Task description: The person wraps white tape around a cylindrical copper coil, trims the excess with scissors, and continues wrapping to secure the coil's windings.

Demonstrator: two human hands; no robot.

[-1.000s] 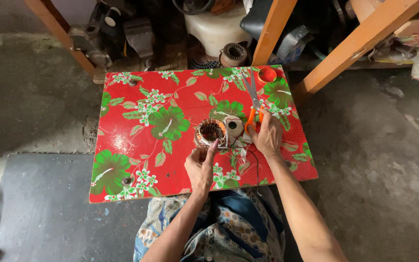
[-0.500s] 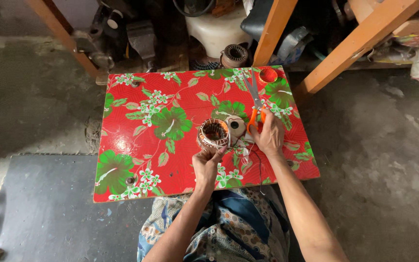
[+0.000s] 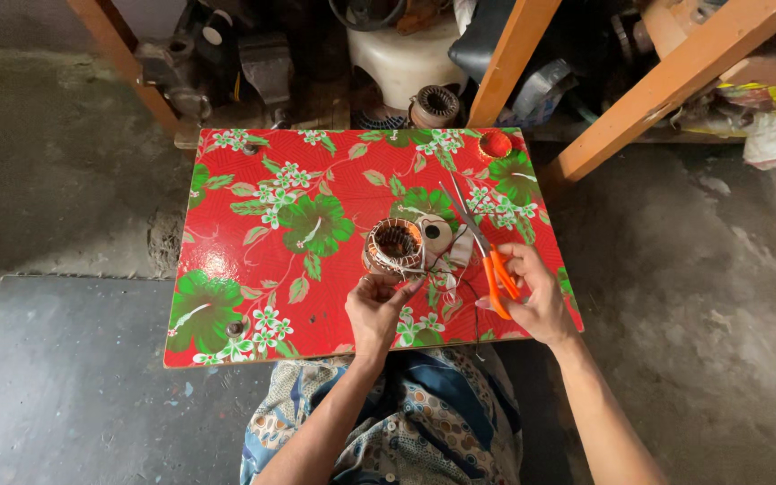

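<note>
Orange-handled scissors (image 3: pixel 494 266) held in the right hand (image 3: pixel 532 301), fingers curled through the handles, blades aimed toward the board's far edge.
Round copper-wound motor coil (image 3: pixel 394 245) set near the middle of the red floral-covered board (image 3: pixel 253 224); left hand (image 3: pixel 375 310) at its near side, fingertips pinched on thin wire; pale thread spool (image 3: pixel 434 233) just beside.

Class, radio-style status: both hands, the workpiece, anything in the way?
Left hand at the coil, fingers on its thread. Right hand holds orange scissors. Spool beside the coil. Nothing blocking.
</note>
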